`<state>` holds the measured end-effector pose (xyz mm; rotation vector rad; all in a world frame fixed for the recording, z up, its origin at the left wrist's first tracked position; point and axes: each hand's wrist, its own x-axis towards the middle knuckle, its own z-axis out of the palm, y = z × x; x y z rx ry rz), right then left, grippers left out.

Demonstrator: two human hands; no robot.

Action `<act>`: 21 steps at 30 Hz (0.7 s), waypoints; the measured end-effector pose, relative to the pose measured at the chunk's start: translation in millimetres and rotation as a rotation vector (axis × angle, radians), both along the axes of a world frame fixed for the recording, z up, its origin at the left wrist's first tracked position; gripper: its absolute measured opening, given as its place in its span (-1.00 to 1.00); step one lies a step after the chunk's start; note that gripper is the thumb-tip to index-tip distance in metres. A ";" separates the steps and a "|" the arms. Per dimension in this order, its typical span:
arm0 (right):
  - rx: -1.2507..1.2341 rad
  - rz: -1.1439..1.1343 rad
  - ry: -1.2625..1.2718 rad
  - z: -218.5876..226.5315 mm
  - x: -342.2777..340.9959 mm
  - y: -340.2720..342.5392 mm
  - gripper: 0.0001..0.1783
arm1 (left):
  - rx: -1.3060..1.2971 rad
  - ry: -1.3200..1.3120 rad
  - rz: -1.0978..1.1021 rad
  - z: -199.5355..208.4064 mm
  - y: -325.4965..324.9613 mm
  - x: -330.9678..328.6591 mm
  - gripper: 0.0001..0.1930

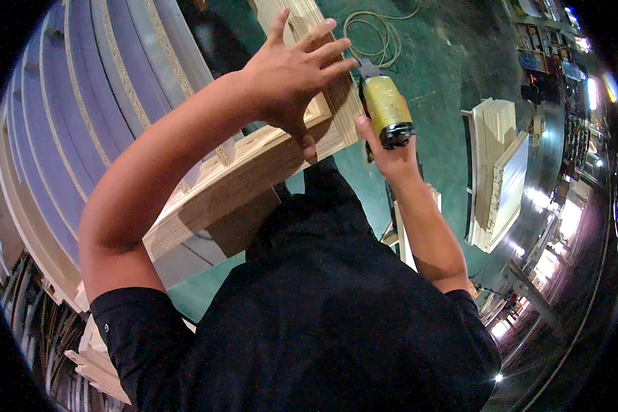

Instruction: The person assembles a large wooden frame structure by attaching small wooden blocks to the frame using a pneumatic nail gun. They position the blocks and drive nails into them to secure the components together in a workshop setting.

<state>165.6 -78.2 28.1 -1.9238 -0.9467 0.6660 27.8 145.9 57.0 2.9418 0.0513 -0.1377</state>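
Note:
My right hand (pixel 393 156) grips a nail gun (pixel 386 103) with a yellow body and a black end cap. Its grey nose is at the outer edge of a wooden frame (pixel 244 168), beside the corner where two timber pieces meet; whether it touches the wood I cannot tell. Over that corner spreads my left hand (pixel 288 69), fingers fanned out and thumb down along the frame's near face. Nothing is held in it. The handle of the nail gun is mostly hidden by its body and my right hand.
On the left lie several large bluish panels (pixel 55 130) with particleboard edges, standing in a row. A pale hose (pixel 374 34) is coiled on the green floor (pixel 436 89). To the right, a stack of pale boards (pixel 498 175) sits apart. More timber (pixel 96 367) lies at lower left.

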 end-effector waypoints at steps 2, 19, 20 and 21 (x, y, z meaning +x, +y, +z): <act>-0.016 -0.148 0.273 -2.2 -4.0 -2.8 -0.45 | -0.003 0.030 -0.035 9.1 -2.7 2.5 0.56; -0.341 -0.082 -0.100 74.5 -4.8 -31.7 -0.65 | -0.160 -0.169 -0.193 -30.2 0.2 18.9 0.39; -0.421 -0.045 -0.053 87.0 -6.2 -29.9 -0.60 | -0.175 -0.184 -0.191 -31.3 1.0 16.8 0.38; -0.443 -0.009 -0.061 89.7 -8.7 -37.2 -0.59 | -0.195 -0.150 -0.217 -25.5 5.0 17.1 0.35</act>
